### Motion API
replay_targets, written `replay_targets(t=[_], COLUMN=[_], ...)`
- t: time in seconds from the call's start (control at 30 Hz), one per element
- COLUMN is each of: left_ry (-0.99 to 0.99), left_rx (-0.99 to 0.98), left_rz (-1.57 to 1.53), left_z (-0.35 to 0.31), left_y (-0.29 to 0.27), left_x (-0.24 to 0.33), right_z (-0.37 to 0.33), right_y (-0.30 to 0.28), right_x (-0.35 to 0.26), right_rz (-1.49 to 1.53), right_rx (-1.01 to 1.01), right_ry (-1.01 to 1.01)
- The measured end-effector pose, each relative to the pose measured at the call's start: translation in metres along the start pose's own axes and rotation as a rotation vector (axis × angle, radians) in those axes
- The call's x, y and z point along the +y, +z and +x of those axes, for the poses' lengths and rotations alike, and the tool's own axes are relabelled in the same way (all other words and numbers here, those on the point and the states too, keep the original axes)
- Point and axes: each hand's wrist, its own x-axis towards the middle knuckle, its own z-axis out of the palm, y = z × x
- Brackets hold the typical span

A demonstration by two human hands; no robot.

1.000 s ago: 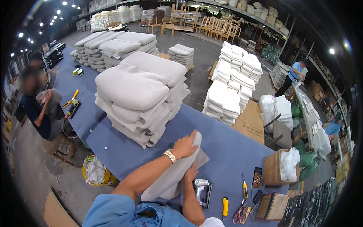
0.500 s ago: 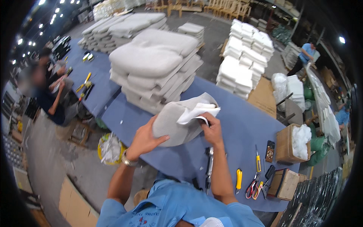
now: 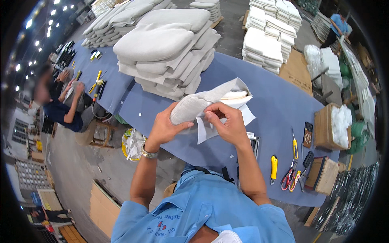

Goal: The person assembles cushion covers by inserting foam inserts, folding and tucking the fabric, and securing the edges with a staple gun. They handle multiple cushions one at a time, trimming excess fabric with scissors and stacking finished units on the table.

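Grey cushion (image 3: pixel 187 109) held in both hands above the blue table (image 3: pixel 279 107), on the near side of a tall stack of grey cushions (image 3: pixel 162 45). Whether its underside touches the table, cannot tell.

Left hand (image 3: pixel 164 126): clamped on the cushion's left end, thumb across the near face, other fingers mostly hidden behind. Metal watch (image 3: pixel 149 153) on that wrist.

Right hand (image 3: pixel 227 120): thumb and fingers bent together at the near edge of the cushion, pinched on its cloth cover (image 3: pixel 234 86). Exact fold between the fingertips is hidden. Cover gapes at the right end; pale padding (image 3: pixel 236 98) shows inside. White flap (image 3: pixel 206 130) hangs below, just beside the right fingers.

Staple gun (image 3: pixel 253 141) on the table, partly behind the right forearm. Farther right: yellow knife (image 3: pixel 274 168), screwdriver (image 3: pixel 295 146) with yellow handle, phone (image 3: pixel 308 135), 2 pairs of scissors (image 3: pixel 288 177) near a small box (image 3: pixel 323 176). Carton (image 3: pixel 323 124) by the table's right edge, white stuffing (image 3: pixel 341 125) in it.

Left side: yellow bucket (image 3: pixel 125 152) of scraps on the floor; co-worker in dark shirt (image 3: pixel 56 111) seated at the table's far left part.
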Motion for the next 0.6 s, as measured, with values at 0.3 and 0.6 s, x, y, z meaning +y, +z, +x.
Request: replay_targets(t=[0.3, 0.6], left_ry=[0.234, 0.444], left_rx=[-0.34, -0.39], left_rz=[0.249, 0.444], left_z=[0.036, 0.08], left_y=[-0.031, -0.043], left_x=[0.019, 0.022], right_z=[0.025, 0.007], right_y=[-0.036, -0.055], right_x=[-0.016, -0.009], right_rz=[-0.393, -0.361], right_rx=[-0.03, -0.194], right_ry=[-0.272, -0.301])
